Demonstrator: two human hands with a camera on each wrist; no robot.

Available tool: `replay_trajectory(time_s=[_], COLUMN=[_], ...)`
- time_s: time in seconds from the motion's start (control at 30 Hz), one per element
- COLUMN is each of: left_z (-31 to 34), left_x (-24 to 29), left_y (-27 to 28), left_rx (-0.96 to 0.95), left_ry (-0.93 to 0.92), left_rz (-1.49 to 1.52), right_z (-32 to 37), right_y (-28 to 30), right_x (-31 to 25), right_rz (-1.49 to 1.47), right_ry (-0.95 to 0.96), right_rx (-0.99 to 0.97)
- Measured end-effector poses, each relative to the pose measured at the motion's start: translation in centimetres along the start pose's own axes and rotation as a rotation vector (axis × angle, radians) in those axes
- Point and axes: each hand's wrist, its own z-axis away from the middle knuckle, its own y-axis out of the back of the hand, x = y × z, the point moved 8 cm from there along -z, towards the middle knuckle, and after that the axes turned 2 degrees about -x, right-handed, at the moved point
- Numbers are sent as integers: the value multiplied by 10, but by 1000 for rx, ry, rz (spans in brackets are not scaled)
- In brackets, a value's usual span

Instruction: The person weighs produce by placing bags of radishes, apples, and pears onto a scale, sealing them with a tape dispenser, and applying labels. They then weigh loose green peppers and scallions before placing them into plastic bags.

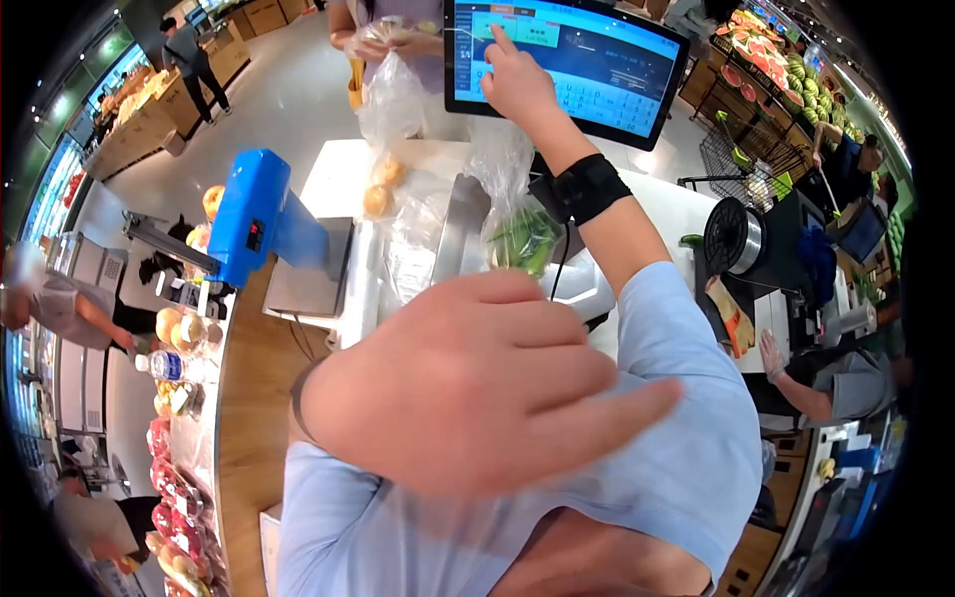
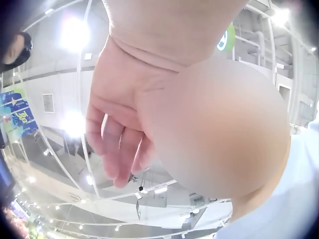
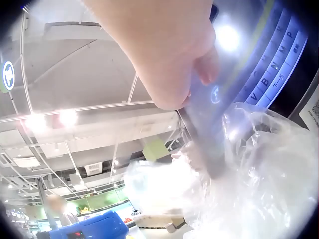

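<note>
My right hand (image 1: 521, 84) reaches to the tilted touchscreen (image 1: 607, 85), its index finger extended at the upper left part of the display. In the right wrist view, the screen's letter keys (image 3: 274, 64) show beside that hand. Below the screen, a clear plastic bag (image 1: 502, 154) of long green vegetables (image 1: 525, 242) stands on the counter; its crumpled film (image 3: 259, 169) fills the right wrist view's lower right. My left hand (image 1: 468, 388) is raised close to the head camera, blurred and holding nothing. Seen from the left wrist, its fingers (image 2: 119, 149) hang loosely bent.
Across the counter, a person's hands (image 1: 393, 42) hold a clear bag (image 1: 391, 99). Round yellowish produce (image 1: 380, 189) in clear film lies nearby. To the left are a blue device (image 1: 254, 219) with a red display and a wooden ledge (image 1: 249, 428) beside packed fruit. A film roll (image 1: 736, 236) stands right.
</note>
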Motion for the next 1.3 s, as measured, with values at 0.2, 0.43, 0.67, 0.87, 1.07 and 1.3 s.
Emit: replay_trajectory(time_s=[0.2,0.43,0.67,0.87,1.07,1.3], left_z=[26,168,274,258,275,171], left_x=[-35,-154,-260,-330,-383,-319], left_y=[-23,-72,-142,-196,-243,-254], left_rx=[-210,-336,58,186,-67,375], left_ry=[234,1030,1422,1415,1482,1258], left_rz=[161,355,426,690,872,1127], right_z=[7,171,450,547,535,509], right_y=[14,111,103,61,45,36], right_x=[-11,35,149,121,86,81], right_rz=[-37,-559,-348,-363,-409,-393], right_ry=[-40,-235,-1027,-1128,-1016,-939], right_rx=[-37,133,214,216,144,210])
